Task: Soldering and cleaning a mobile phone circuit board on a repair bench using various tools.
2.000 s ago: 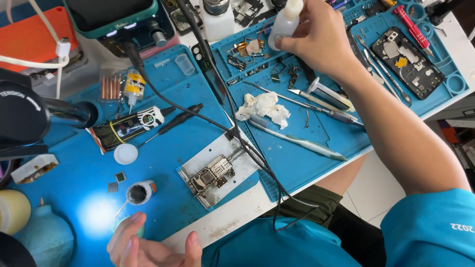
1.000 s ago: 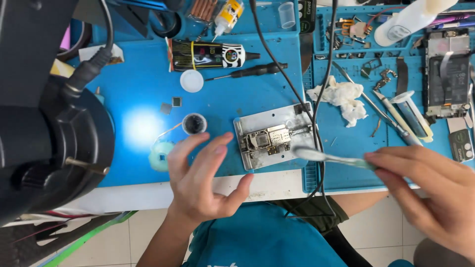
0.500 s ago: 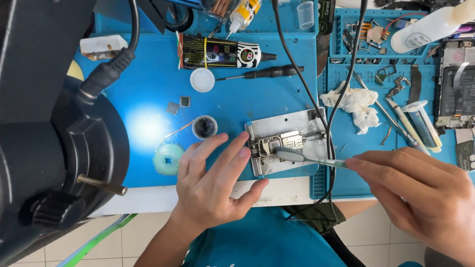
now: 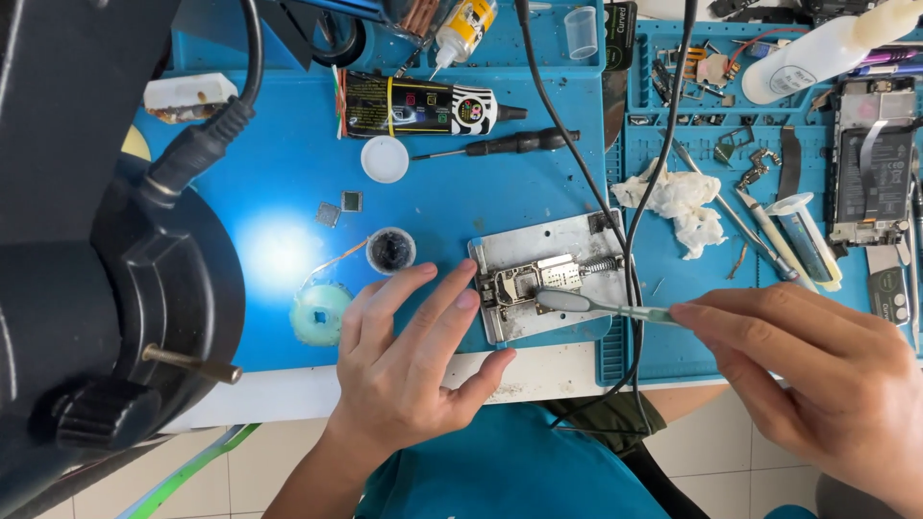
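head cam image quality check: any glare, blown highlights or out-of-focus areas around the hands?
Head view: a bright light spot washes out the blue mat left of the left hand; the black microscope body fills the left edge, close and soft. The metal fixture and the brush in the right hand read sharp; straight edges bow slightly toward the frame edges.

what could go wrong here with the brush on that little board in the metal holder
1. The right hand grips the slim pale brush far from its head, so the head could skid across the small circuit board and knock tiny parts.
2. Black cables hang across the silver metal holder; the brush may snag them.
3. The left hand only touches the holder's edge with its fingertips, so the holder might slide toward the small open black jar.
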